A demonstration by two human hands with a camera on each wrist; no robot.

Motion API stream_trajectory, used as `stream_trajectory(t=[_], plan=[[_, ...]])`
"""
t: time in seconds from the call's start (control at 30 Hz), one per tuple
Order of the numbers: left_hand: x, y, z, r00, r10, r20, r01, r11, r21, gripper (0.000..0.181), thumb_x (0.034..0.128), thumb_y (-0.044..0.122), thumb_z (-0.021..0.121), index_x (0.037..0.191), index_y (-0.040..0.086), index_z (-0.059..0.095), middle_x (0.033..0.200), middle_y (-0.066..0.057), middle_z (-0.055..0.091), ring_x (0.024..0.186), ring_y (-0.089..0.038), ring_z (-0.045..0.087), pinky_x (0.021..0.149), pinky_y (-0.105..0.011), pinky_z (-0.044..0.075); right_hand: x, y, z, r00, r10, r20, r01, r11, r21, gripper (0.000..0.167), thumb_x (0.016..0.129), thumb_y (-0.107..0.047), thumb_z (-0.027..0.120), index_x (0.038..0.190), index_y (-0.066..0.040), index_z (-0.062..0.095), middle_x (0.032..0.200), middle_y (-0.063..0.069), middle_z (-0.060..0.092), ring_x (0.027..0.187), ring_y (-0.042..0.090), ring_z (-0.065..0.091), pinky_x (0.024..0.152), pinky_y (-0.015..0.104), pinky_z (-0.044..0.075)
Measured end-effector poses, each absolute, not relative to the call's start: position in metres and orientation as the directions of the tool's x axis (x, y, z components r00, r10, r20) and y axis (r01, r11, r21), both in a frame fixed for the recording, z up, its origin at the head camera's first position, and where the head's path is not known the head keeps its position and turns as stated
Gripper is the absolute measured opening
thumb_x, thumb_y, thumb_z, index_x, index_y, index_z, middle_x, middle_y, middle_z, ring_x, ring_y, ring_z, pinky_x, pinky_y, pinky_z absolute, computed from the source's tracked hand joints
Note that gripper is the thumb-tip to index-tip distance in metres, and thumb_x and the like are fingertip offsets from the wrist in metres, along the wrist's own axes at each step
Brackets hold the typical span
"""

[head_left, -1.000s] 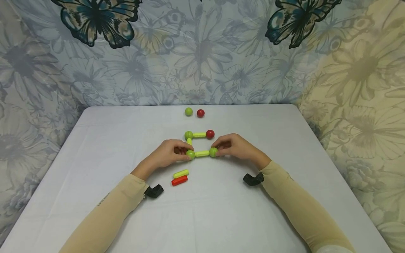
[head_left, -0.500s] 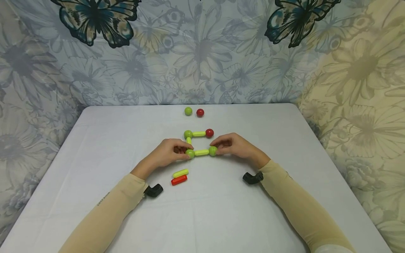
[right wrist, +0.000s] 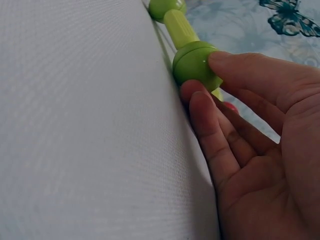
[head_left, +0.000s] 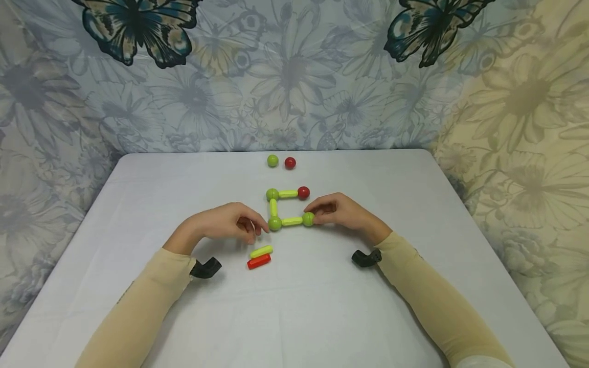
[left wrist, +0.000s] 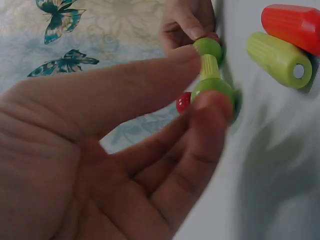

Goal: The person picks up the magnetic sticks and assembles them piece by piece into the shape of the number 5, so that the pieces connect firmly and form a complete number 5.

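On the table lies a three-sided frame of yellow-green rods [head_left: 292, 221] and balls, open toward the right. Its corners are a near-left green ball [head_left: 274, 223] and a far-left green ball [head_left: 272, 194]. A red ball [head_left: 303, 192] ends the far rod. My right hand [head_left: 342, 212] pinches the near-right green ball [right wrist: 195, 66] between thumb and fingers. With nothing in its fingers, my left hand [head_left: 227, 223] hovers just left of the near-left ball. Below its fingertips lie a loose yellow-green rod [left wrist: 279, 59] with a pale end disc and a red rod [left wrist: 295, 27], side by side.
Near the far edge of the white table [head_left: 359, 317] sit a loose green ball [head_left: 273, 160] and a loose red ball [head_left: 290, 163]. A flower-patterned backdrop [head_left: 294, 97] with butterflies stands behind. Black wrist pieces [head_left: 205, 268] stick out from both sleeves.
My left hand has let go of the near-left green ball and moved left, uncovering the left rod. The right hand keeps its pinch, and the frame has stayed in place.
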State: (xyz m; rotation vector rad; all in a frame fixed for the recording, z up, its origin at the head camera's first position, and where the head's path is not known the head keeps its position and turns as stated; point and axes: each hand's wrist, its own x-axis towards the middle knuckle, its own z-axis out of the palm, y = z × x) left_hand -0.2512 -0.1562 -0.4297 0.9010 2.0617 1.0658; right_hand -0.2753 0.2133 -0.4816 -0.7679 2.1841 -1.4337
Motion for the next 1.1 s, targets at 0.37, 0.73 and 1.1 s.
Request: stream_trajectory(t=[0.37, 0.73, 1.1], plan=[[-0.234, -0.151, -0.435, -0.48, 0.787, -0.388, 0.244, 0.545, 0.802, 0.061, 0.0886, -0.011, 0.076, 0.143, 0.015, 0.069, 0.103, -0.008, 0.066, 0.079, -0.018, 0.067, 0.079, -0.033, 0.054, -0.274, 0.211, -0.483, -0.759, -0.65, -0.039, -0.211, 0.302, -0.93, 0.033, 0.097, 0.001, 0.08, 0.13, 0.001, 0.076, 0.115, 0.012, 0.078, 0.095, 0.022, 0.072, 0.086, 0.028, 0.056], [-0.228, -0.138, -0.437, -0.526, 0.78, -0.34, 0.352, 0.563, 0.748, 0.047, 0.0871, -0.007, 0.081, 0.128, 0.014, 0.074, 0.089, -0.001, 0.067, 0.071, -0.014, 0.063, 0.071, -0.031, 0.053, -0.273, 0.212, -0.48, -0.776, -0.629, -0.046, -0.199, 0.313, -0.929, 0.034, 0.097, -0.003, 0.081, 0.131, -0.001, 0.077, 0.114, 0.011, 0.078, 0.096, 0.023, 0.071, 0.086, 0.028, 0.056], [-0.225, -0.126, -0.437, -0.583, 0.803, -0.122, 0.557, 0.504, 0.66, 0.043, 0.0899, 0.01, 0.087, 0.131, 0.006, 0.074, 0.098, 0.002, 0.068, 0.082, -0.011, 0.064, 0.077, -0.029, 0.056, -0.273, 0.212, -0.482, -0.776, -0.629, -0.041, -0.206, 0.314, -0.927, 0.034, 0.096, -0.002, 0.081, 0.13, -0.001, 0.077, 0.111, 0.011, 0.078, 0.094, 0.023, 0.071, 0.084, 0.028, 0.056]])
